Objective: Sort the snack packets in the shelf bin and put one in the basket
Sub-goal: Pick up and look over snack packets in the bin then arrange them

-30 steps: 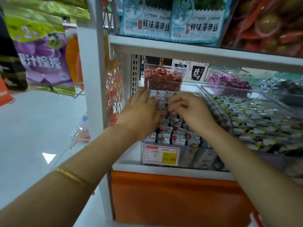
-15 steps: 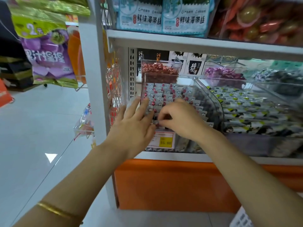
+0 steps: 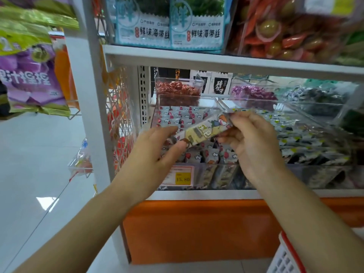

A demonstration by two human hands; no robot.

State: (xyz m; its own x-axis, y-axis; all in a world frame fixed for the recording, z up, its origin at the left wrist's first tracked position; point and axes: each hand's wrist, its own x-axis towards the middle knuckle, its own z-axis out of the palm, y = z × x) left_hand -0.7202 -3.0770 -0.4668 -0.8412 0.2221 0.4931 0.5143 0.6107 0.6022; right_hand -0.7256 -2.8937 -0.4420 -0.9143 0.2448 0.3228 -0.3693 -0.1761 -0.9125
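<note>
Your two hands hold one long yellow snack packet (image 3: 202, 133) between them, in the air over the front part of the clear shelf bin (image 3: 208, 175). Your left hand (image 3: 157, 152) pinches the packet's lower left end between thumb and curled fingers. Your right hand (image 3: 250, 142) pinches the upper right end, fingers bent round it. The packet is tilted, with the right end higher. It bears cartoon print and large characters that are too blurred to read.

The bin below is filled with small grey-white packets (image 3: 183, 117) with red marks, too many to count. One price label (image 3: 182, 178) on the bin's front wall reads 15.80.

The white basket (image 3: 281, 259) with a red rim is at the lower right, well apart from the packet and below the shelf.

On the shelf above, two teal packs (image 3: 167, 22) stand side by side, each printed 鲜味海带丝. A box (image 3: 219, 85) behind the bins reads 碎银子. One small clear bin of red sweets (image 3: 177, 89) stands directly behind the shelf bin. A purple bag (image 3: 29, 79) hangs at the left; its lettering is cut off.
</note>
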